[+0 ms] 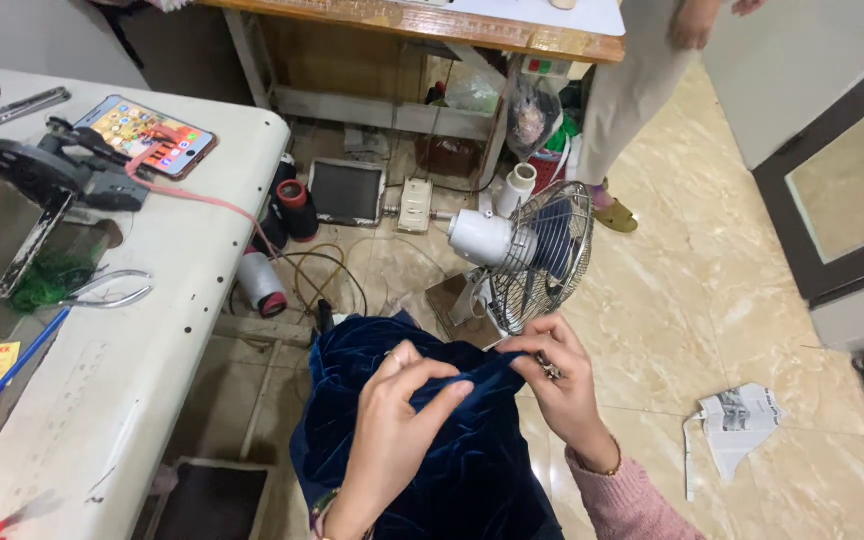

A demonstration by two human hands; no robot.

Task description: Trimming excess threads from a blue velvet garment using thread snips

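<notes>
Dark blue velvet fabric (pixel 452 460) lies bunched on my lap in the lower middle of the head view. My left hand (pixel 397 415) pinches a fold of the fabric near its top edge. My right hand (pixel 557 385) holds the same edge from the right, and a small metal tool shows between its fingers. The two hands are close together, almost touching over the fold.
A white sewing table (pixel 142 330) at left carries a phone (pixel 147 133), scissors (pixel 102 292) and machine parts. On the tiled floor stand a small fan (pixel 527 250), thread cones (pixel 262 283) and cables. Another person stands by a wooden bench (pixel 432 22) at the top. Crumpled paper (pixel 737 425) lies right.
</notes>
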